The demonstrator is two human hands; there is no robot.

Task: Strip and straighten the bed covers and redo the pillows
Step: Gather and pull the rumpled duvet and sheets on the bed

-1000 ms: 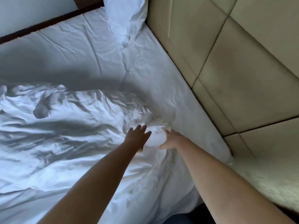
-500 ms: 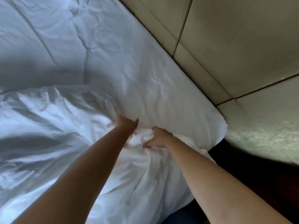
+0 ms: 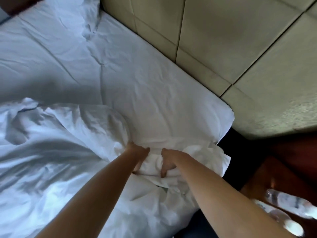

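Both hands have pulled the duvet (image 3: pixel 60 152) corner nearer, toward the near right bed edge. Left hand (image 3: pixel 137 156) and right hand (image 3: pixel 169 160) grip bunched cloth, fingers curled in. A hard tug could drag the bottom sheet (image 3: pixel 154 86) loose.

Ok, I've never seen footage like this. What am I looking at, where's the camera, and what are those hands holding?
No machine here: a person's two bare arms, filmed by one camera worn on the head, looking down. The left hand and right hand each have a grip on a bunched fold of the white duvet, near the bed's corner. Beyond lies the fitted sheet, with a pillow at the padded headboard. Plastic bottles stand on a wooden bedside table.
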